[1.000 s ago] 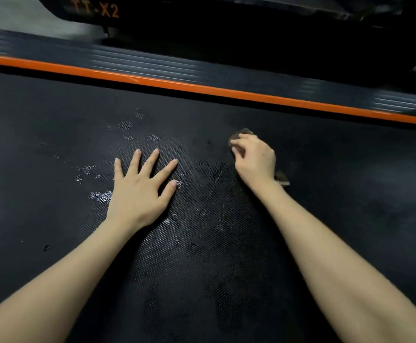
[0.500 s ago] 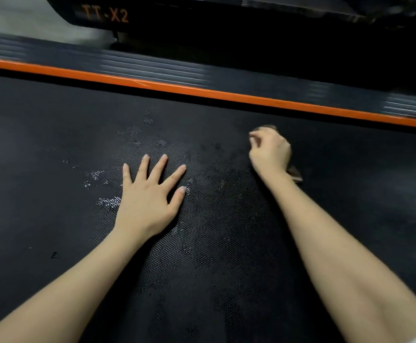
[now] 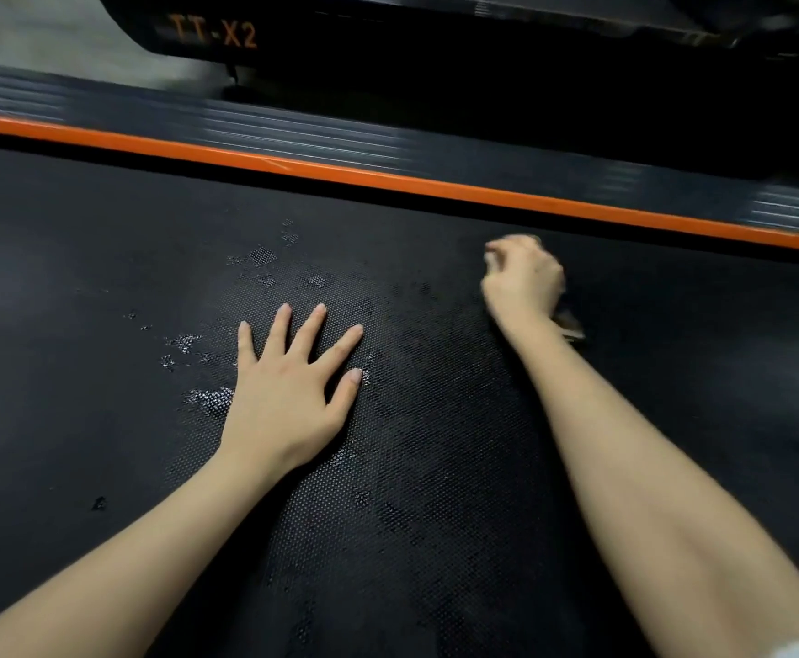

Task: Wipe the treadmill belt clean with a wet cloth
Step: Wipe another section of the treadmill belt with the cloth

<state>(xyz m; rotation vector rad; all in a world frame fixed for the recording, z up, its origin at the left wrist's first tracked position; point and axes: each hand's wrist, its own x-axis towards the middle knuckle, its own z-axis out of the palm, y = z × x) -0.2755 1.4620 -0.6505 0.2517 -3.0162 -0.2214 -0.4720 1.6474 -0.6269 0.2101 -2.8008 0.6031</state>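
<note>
Dark cloth (image 3: 572,324) mostly hidden, right hand (image 3: 522,278) grip clenched round it; left hand (image 3: 288,396) flat on belt (image 3: 79,287).

head view, close, looking down forward

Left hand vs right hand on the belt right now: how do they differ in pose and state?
The left hand lies flat, fingers straight and spread; the right hand is curled. The left hand holds nothing; the right hand grips a dark crumpled cloth, mostly hidden beneath it. The right hand sits nearer the orange side stripe than the left hand. Shared: both rest on the black textured treadmill belt.
</note>
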